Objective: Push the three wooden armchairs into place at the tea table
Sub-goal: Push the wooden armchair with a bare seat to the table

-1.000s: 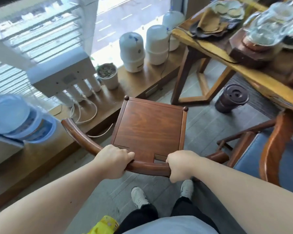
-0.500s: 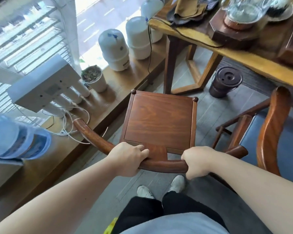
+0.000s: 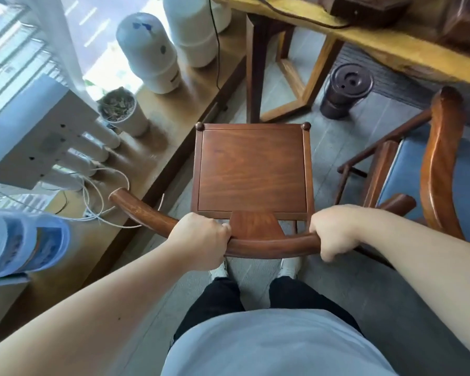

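A dark wooden armchair (image 3: 251,166) with a bare square seat stands right in front of me, its front edge close to the tea table's leg (image 3: 255,74). My left hand (image 3: 201,240) and my right hand (image 3: 334,229) both grip its curved back rail, one on each side of the back splat. The tea table (image 3: 396,50) has a thick yellowish slab top and runs across the upper right. A second armchair (image 3: 440,169) with a blue seat cushion stands to the right, turned sideways, its armrest end near my right hand.
A low wooden ledge (image 3: 174,115) along the window at left carries white water tanks (image 3: 149,52), a small potted plant (image 3: 120,109), a water filter unit (image 3: 38,137) with loose white cables and a blue water jug (image 3: 19,245). A dark round bin (image 3: 345,88) stands under the table.
The armchair has moved forward toward the table and turned square to it. My view has tipped down, and both hands have kept their grip on the back rail.
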{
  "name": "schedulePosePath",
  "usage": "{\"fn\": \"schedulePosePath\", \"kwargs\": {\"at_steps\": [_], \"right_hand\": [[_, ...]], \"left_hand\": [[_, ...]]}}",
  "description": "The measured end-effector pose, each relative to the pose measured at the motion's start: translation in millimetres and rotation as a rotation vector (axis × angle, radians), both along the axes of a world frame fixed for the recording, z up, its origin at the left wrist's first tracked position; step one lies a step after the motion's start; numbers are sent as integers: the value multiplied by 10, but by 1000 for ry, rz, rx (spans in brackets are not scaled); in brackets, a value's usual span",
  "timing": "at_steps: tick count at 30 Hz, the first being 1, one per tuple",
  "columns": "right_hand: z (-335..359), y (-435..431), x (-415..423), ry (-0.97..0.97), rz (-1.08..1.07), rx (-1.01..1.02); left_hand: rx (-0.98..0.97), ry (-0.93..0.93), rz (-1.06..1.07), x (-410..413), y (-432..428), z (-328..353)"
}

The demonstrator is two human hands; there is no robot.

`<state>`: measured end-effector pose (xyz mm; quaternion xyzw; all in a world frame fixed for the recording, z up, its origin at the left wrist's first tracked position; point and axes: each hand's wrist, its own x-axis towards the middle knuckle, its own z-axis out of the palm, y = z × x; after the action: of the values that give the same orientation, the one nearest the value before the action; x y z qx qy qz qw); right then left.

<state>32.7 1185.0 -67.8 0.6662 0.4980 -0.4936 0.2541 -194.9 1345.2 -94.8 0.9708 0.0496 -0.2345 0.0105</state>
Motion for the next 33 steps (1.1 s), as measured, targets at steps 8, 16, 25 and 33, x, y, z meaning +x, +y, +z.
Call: {"fn": "schedulePosePath", "kwargs": {"at_steps": [8, 16, 25, 33], "right_hand": [[-144, 94, -84, -71, -211, 103], [-70, -131, 149, -126, -353, 170], [-64, -298, 44, -364, -423, 373], [-109, -283, 33, -425, -432, 407]], "left_hand": [[60, -11, -97, 312, 577, 60], [72, -38, -221, 920, 607, 60], [41, -128, -315, 1051, 873, 7], [86, -77, -428, 1197, 999, -17]]}}
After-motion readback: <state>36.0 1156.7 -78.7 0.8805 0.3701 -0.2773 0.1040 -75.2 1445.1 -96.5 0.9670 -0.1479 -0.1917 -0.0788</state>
